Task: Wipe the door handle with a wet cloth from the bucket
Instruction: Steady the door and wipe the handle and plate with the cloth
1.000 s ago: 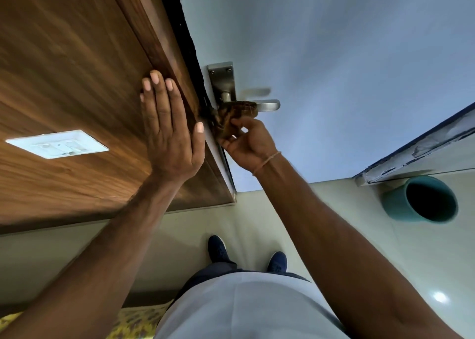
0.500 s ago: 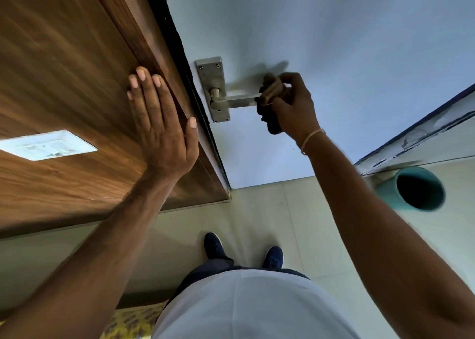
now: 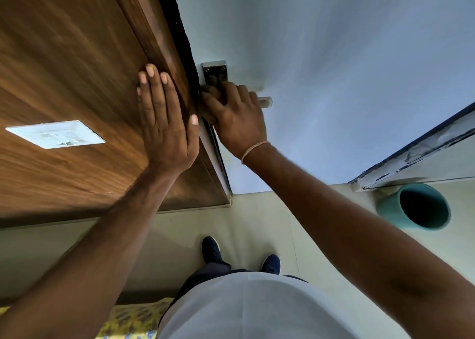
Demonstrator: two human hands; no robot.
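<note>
The door handle (image 3: 266,101) is seen just above frame centre, at abt 12 o'clock from the person's feet, fixed to the pale door (image 3: 334,69) by a steel backplate (image 3: 214,71). Only the lever's free end is left showing, at 3 o'clock of the right hand (image 3: 237,119). The cloth (image 3: 209,96) is bunched under that hand's fingers, which are curled down over it and pressed onto the lever near the backplate; a brownish wad is visible at the fingertips, w/ the rest hidden. The left hand (image 3: 164,123) is laid flat and fully spread on the wooden panel (image 3: 64,69), at 9 o'clock of the handle, nothing held. The bucket (image 3: 416,205) is stood on the floor at abt 4 o'clock, well apart from the door.

Handling, as judged: the cloth is expected to be soft, limp and light, prob. slippery on smooth metal when wet, so it is best kept wadded in the palm and wrapped round the lever. The handle is rigid but sprung, so downward pressure may turn it.

Vs 0.5 s ago: the right hand has been moved from the lever's free end inward to the backplate end. The left hand has been kept flat on the panel
</note>
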